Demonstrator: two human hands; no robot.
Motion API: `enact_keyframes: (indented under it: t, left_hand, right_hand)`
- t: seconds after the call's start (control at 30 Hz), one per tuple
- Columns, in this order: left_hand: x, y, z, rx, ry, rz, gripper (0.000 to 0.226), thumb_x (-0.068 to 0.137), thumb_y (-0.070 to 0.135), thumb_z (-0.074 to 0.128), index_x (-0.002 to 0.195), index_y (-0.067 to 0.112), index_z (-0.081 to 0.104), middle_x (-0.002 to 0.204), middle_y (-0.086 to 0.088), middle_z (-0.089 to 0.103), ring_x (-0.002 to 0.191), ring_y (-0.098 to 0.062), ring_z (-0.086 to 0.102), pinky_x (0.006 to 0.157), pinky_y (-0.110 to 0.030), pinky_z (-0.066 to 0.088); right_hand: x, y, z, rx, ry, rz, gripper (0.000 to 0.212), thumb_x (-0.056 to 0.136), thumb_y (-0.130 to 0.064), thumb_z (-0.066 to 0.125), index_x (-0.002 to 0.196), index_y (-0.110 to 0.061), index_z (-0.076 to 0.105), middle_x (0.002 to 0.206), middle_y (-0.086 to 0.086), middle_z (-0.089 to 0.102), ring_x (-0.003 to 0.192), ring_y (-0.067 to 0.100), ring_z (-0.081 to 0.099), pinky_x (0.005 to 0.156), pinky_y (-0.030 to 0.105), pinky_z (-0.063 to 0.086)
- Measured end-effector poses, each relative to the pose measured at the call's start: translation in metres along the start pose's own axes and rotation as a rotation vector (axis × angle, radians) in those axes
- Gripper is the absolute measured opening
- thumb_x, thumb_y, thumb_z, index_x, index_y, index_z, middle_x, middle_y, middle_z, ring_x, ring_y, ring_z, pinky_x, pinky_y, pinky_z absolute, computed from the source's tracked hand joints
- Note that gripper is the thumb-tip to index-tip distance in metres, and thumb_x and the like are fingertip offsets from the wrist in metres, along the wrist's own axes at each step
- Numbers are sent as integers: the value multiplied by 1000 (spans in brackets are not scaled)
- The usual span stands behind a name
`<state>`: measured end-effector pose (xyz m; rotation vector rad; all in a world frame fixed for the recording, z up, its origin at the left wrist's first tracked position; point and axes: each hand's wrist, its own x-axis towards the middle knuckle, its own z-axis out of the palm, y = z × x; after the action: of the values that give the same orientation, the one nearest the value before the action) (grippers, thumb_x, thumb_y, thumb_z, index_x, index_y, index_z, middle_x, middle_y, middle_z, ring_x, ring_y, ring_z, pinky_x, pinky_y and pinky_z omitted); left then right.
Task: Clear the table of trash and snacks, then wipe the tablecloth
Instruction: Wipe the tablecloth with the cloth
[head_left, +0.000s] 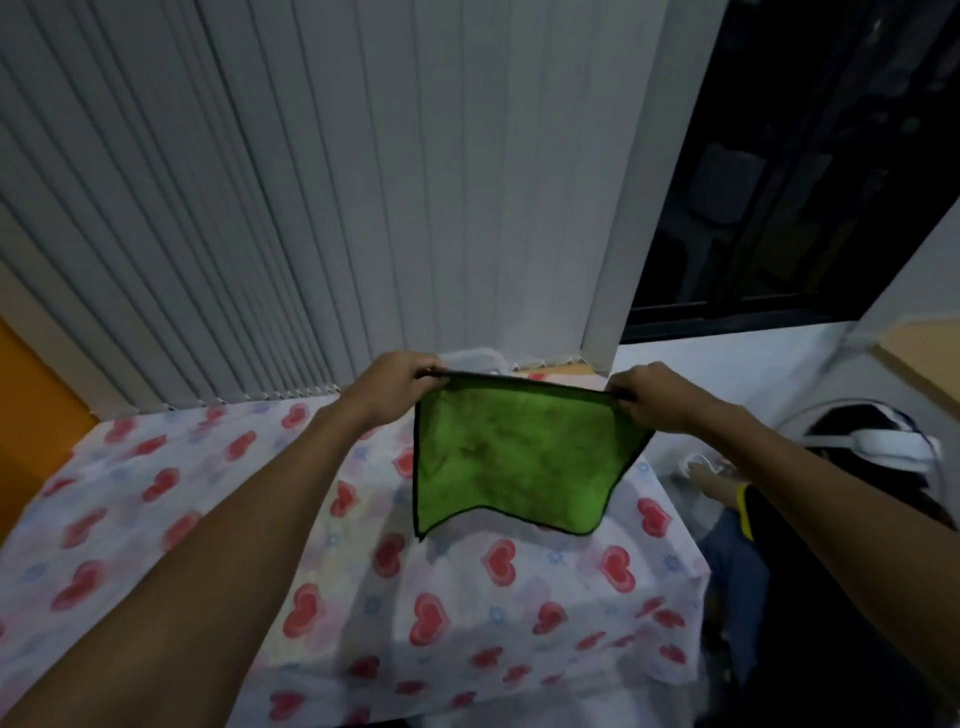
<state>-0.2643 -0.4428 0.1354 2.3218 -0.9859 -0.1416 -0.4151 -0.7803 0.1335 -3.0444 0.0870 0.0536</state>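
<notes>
1. Progress: no trash or snacks visible on the worktop (130, 519); only the heart-print tablecloth (467, 597) showing. Clearing looks done, judging from this view.
2. Left to do: wiping. Green cloth (514, 462) up in the air, spread flat, not touching the tablecloth yet. Likely being opened out or refolded before the first pass.
3. Cloth position: above the far right part of the worktop, top edge stretched level between both hands, lower edge hanging free and curling slightly.
4. Left hand (395, 382): fingers pinched shut on the cloth's top left corner.
5. Right hand (652, 397): fingers pinched shut on the top right corner. Both grips tight, nothing else held.
6. Surroundings: blinds (311, 208) behind the worktop, dark window (805, 182) to the right, another person (857, 467) low at the right edge, clear of the cloth.
7. Tablecloth wrinkled near the right edge; may bunch under a wipe.
</notes>
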Motion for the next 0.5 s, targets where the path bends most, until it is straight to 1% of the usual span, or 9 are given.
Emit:
enact_keyframes:
  t: [0.07, 0.13, 0.27, 0.33, 0.37, 0.43, 0.47, 0.5]
  left_hand:
    - [7, -3, 9, -10, 30, -10, 19, 99, 23, 63, 113, 19, 76, 108, 4, 75, 96, -13, 66, 80, -26, 47]
    - [10, -7, 14, -39, 56, -26, 19, 99, 21, 63, 113, 20, 76, 107, 6, 74, 98, -13, 66, 82, -25, 46]
    - [2, -17, 24, -46, 25, -54, 18, 97, 23, 66, 111, 23, 77, 107, 7, 75, 99, -13, 67, 85, -28, 50]
    - [-12, -25, 38, -20, -43, -84, 19, 96, 25, 67, 112, 25, 77, 109, 6, 76, 97, -14, 68, 89, -31, 54]
    - [-22, -30, 49, -7, -98, -111, 19, 96, 26, 66, 112, 26, 77, 109, 6, 76, 96, -13, 68, 90, -33, 55]
    - [-48, -40, 79, 34, -232, -168, 18, 98, 29, 63, 111, 29, 75, 107, 7, 74, 94, -9, 68, 92, -32, 56]
    - [-61, -45, 96, 66, -306, -187, 17, 99, 30, 61, 110, 31, 74, 107, 8, 73, 95, -7, 67, 93, -31, 55]
    - [-75, -50, 114, 96, -386, -204, 18, 99, 33, 60, 110, 32, 74, 108, 8, 73, 96, -6, 66, 93, -30, 54]
  right_hand:
    - [2, 10, 4, 31, 59, 32, 23, 94, -16, 60, 113, -16, 72, 109, 9, 73, 97, 30, 65, 83, 38, 53]
    - [2, 13, 10, 70, 108, 55, 23, 95, -20, 61, 115, -19, 72, 111, 6, 72, 97, 28, 65, 82, 41, 54]
    - [-2, 13, 33, 69, 108, 15, 25, 95, -22, 61, 118, -21, 73, 112, 4, 71, 97, 26, 64, 78, 36, 52]
    - [-9, 12, 54, 68, 66, 4, 23, 95, -25, 62, 115, -25, 73, 107, 1, 69, 94, 21, 62, 74, 33, 51]
    - [-15, 12, 67, 71, 38, -4, 21, 95, -28, 63, 113, -27, 73, 103, -1, 68, 91, 18, 60, 70, 29, 48]
    - [-30, 11, 102, 64, -19, -43, 17, 96, -33, 62, 109, -30, 73, 97, -5, 67, 88, 13, 61, 64, 17, 38]
    - [-38, 10, 123, 54, -48, -64, 17, 97, -35, 60, 107, -31, 72, 98, -5, 67, 89, 13, 62, 63, 13, 34]
    - [-46, 9, 144, 45, -95, -70, 19, 98, -37, 56, 108, -32, 71, 101, -4, 67, 92, 14, 63, 65, 12, 34]
